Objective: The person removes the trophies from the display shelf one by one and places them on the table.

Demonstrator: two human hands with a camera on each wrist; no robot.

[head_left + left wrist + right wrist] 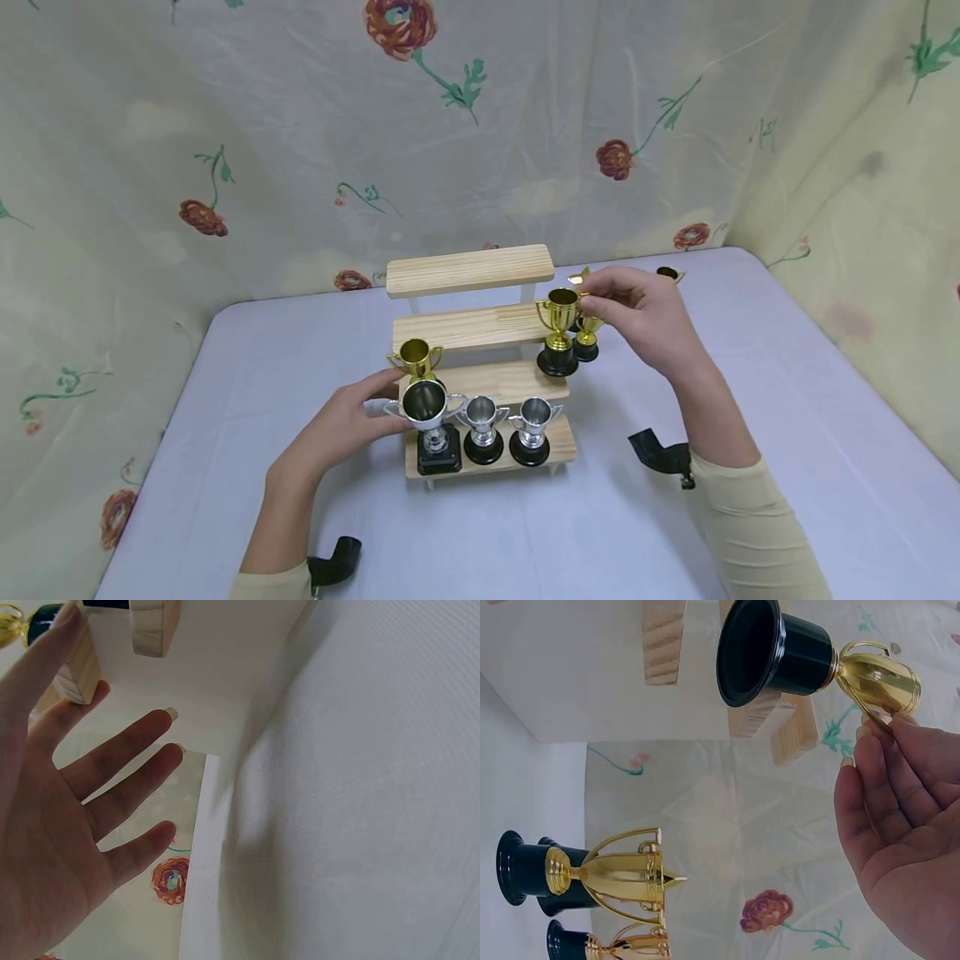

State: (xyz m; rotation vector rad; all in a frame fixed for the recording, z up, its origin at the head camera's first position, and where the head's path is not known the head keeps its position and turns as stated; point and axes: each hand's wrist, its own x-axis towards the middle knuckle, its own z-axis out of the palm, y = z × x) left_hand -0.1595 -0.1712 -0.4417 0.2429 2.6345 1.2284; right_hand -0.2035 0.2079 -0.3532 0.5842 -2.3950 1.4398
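Observation:
My right hand [647, 317] pinches one handle of a gold trophy cup [559, 312] with a black base. In the right wrist view this trophy [881, 681] hangs beside the shelf ends, its base off the wood. My left hand [333, 437] is at the left end of a tiered wooden display stand [468, 271], near another gold trophy [417, 357] on the second tier from the bottom. In the left wrist view its fingers [124, 750] are spread, thumb and index at a plank end. Whether they press on the wood cannot be told.
Three silver trophies [482, 417] stand on the lowest tier, the left one largest with a square base. More gold trophies [622, 876] stand on the white tablecloth [787, 400] right of the stand, partly behind my right hand. Flowered curtain [525, 150] hangs behind.

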